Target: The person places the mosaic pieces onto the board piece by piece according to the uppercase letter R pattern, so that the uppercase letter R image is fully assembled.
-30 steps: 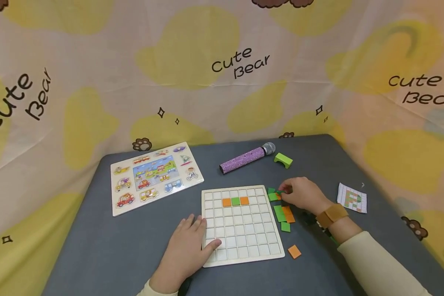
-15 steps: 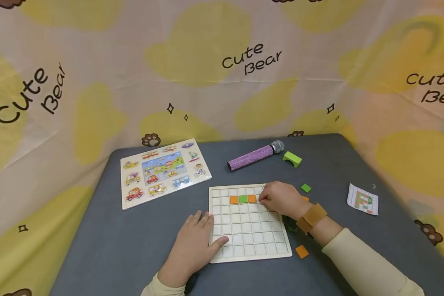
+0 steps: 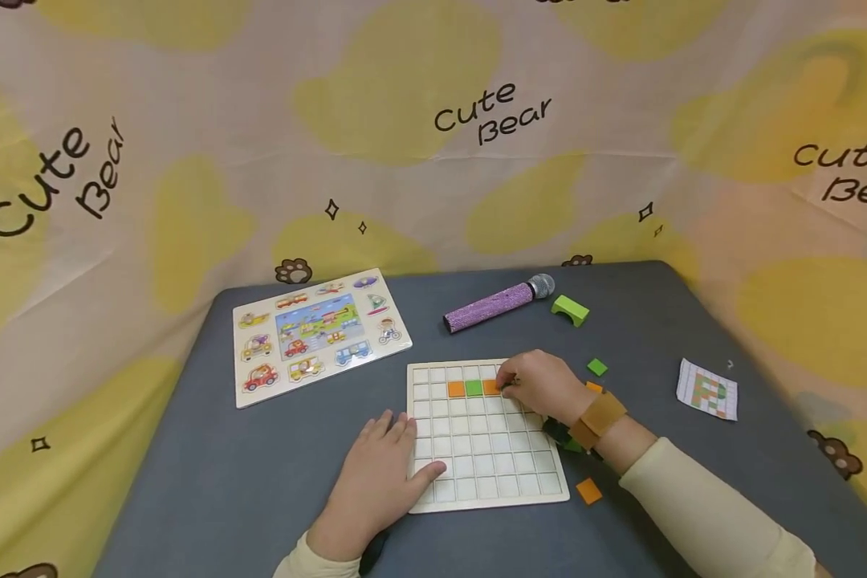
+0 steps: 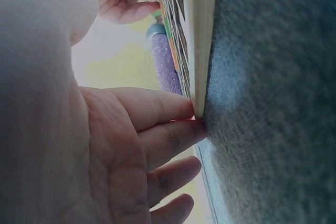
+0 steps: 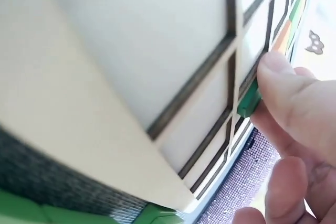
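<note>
A wooden grid board (image 3: 470, 446) lies on the dark table, with a green tile (image 3: 473, 388) between two orange tiles (image 3: 456, 389) in its second row. My right hand (image 3: 545, 388) is at that row's right end; in the right wrist view its thumb and a finger pinch a small green tile (image 5: 249, 101) at a cell. Along the board's left edge rests my left hand (image 3: 372, 486), fingers extended, thumb over the surface. Right of the board are a loose green tile (image 3: 596, 367) and an orange tile (image 3: 588, 490); my right wrist partly hides others.
Behind the board lie a purple glitter microphone (image 3: 490, 309) and a green arch block (image 3: 571, 310). A vehicle picture puzzle (image 3: 396, 331) sits at the back left. To the right is a paper pattern card (image 3: 708, 390). A printed cloth (image 3: 405, 185) hangs behind the table.
My right hand has moved left from the loose tile pile onto the board's second row, carrying a green tile, then slightly further left. The left hand stays at the board's edge.
</note>
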The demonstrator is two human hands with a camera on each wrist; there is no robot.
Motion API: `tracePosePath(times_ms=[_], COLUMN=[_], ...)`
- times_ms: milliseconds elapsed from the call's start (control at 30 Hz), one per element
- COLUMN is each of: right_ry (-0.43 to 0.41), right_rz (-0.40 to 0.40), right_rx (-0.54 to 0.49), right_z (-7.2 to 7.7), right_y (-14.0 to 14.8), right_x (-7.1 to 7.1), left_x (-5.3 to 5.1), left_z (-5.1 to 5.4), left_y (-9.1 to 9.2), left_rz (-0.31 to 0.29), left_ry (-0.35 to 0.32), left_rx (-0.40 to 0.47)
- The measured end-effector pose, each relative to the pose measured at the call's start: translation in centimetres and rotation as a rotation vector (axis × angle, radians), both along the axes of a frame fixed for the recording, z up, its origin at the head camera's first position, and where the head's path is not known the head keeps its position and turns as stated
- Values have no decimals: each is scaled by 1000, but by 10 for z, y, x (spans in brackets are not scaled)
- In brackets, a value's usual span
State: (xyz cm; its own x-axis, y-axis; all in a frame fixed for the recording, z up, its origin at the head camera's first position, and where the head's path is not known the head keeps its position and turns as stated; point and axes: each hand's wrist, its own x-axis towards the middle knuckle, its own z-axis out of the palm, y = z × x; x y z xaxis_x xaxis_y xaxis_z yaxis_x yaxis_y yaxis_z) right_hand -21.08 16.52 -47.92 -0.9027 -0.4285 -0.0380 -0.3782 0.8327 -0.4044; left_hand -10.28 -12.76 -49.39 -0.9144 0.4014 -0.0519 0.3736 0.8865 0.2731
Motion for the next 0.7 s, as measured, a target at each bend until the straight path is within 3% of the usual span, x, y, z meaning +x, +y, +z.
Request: tracePosePath(times_ms=[367, 467, 567, 633, 700], right_ry=[-25, 29, 120, 155, 132], right_rz=[116, 115, 25, -100, -234], right_rx=[5, 23, 22, 49, 111], right_z=[2, 10, 21, 26, 29], right_y=[-26, -19, 8, 35, 63], right_x=[-2, -1, -3, -6, -8], left_x=[11, 12, 10, 7, 4], left_z=[-3, -4, -4, -3, -3], left_y=[-21, -22, -18, -14, -9], left_rz=[74, 82, 68, 52, 34], left_ry=[-57, -66, -51, -30, -7], left_rx=[11, 22, 17, 15, 18])
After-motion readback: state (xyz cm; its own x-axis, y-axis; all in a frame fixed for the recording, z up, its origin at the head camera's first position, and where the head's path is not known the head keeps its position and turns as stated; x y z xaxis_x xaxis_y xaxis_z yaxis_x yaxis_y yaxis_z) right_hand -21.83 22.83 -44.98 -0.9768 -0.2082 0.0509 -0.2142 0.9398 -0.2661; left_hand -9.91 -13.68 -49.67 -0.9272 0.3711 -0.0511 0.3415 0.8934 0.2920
